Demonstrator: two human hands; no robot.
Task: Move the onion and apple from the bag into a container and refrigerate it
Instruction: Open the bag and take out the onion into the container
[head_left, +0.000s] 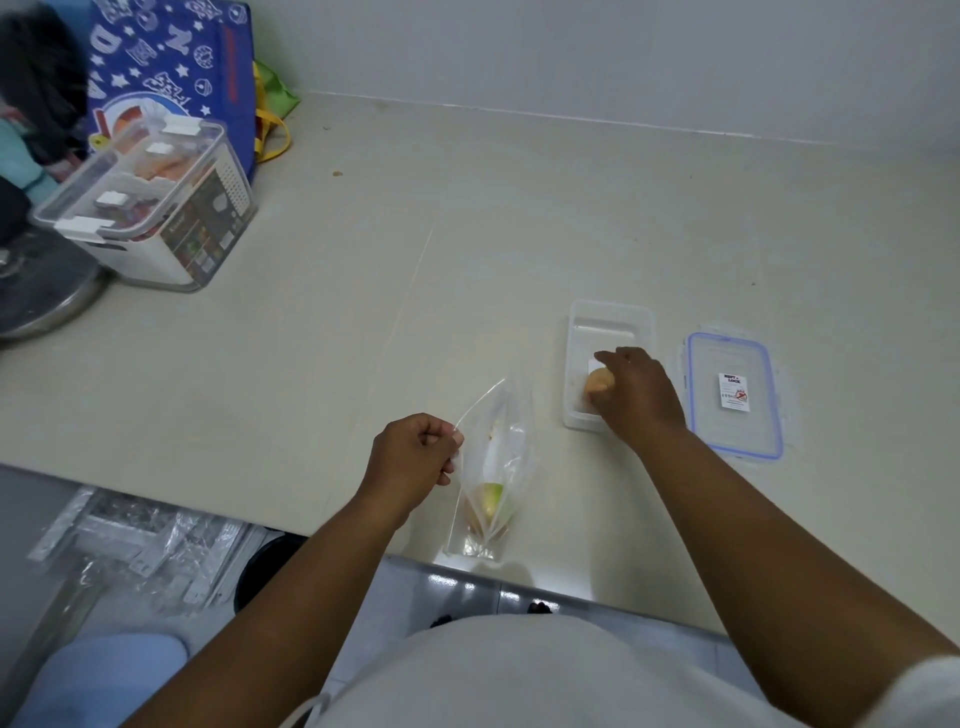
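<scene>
A clear plastic bag (498, 467) lies near the counter's front edge with a pale green apple (492, 501) inside at its bottom. My left hand (413, 457) pinches the bag's open edge. My right hand (636, 397) is over a clear rectangular container (608, 322) and is closed around a tan onion (598, 383), held inside the container's near end. The container's lid (735, 395), blue-rimmed with a small label, lies flat just to the right of it.
At the back left stand a lidded white storage box (150, 208), a blue patterned tote bag (171, 67) and a round metal lid (41, 296). The counter's front edge (311, 535) runs below the bag. Clear packaging (145, 540) lies lower left.
</scene>
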